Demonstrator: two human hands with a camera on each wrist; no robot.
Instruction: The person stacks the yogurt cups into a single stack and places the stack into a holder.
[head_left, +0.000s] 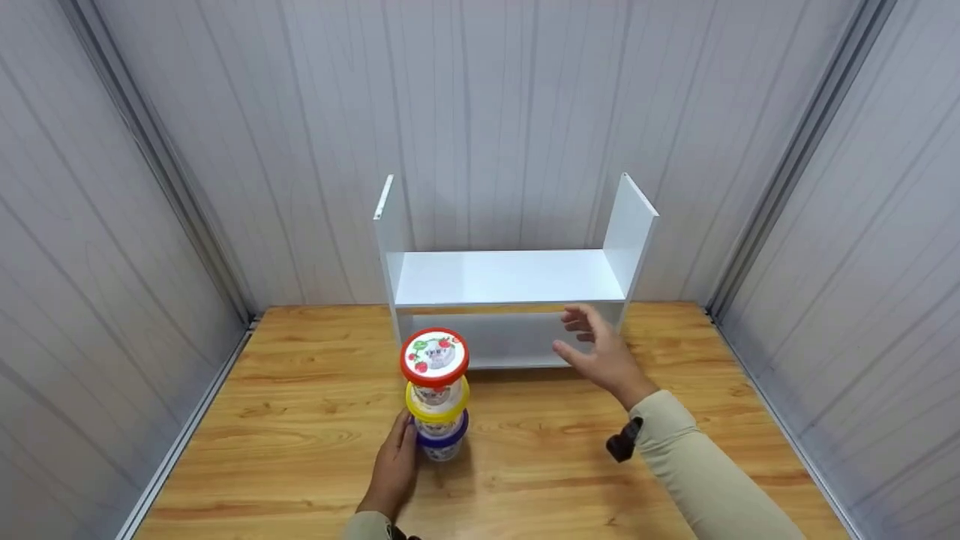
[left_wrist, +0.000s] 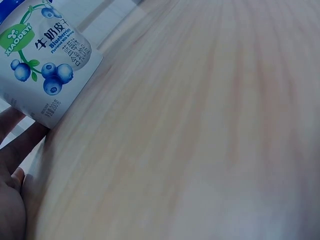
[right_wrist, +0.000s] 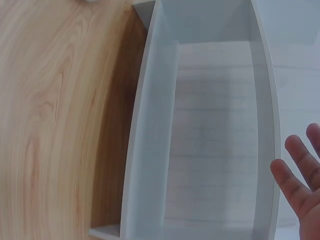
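Three yogurt cups stand stacked on the wooden table (head_left: 300,450): a red-lidded cup (head_left: 435,357) on top, a yellow-lidded cup (head_left: 438,402) in the middle, a blue-lidded blueberry cup (head_left: 443,441) at the bottom. My left hand (head_left: 401,450) rests against the left side of the bottom cup, fingers fairly straight. The left wrist view shows the blueberry cup (left_wrist: 45,65) up close with my fingers (left_wrist: 17,142) touching its base. My right hand (head_left: 594,346) hovers open, holding nothing, in front of the white shelf (head_left: 510,277). Its fingertips (right_wrist: 295,180) show at the edge of the right wrist view.
The white shelf (right_wrist: 200,140) stands at the back of the table against the panelled wall, with an upper board and a lower compartment, both bare. Grey panel walls close in the table on the left, right and back.
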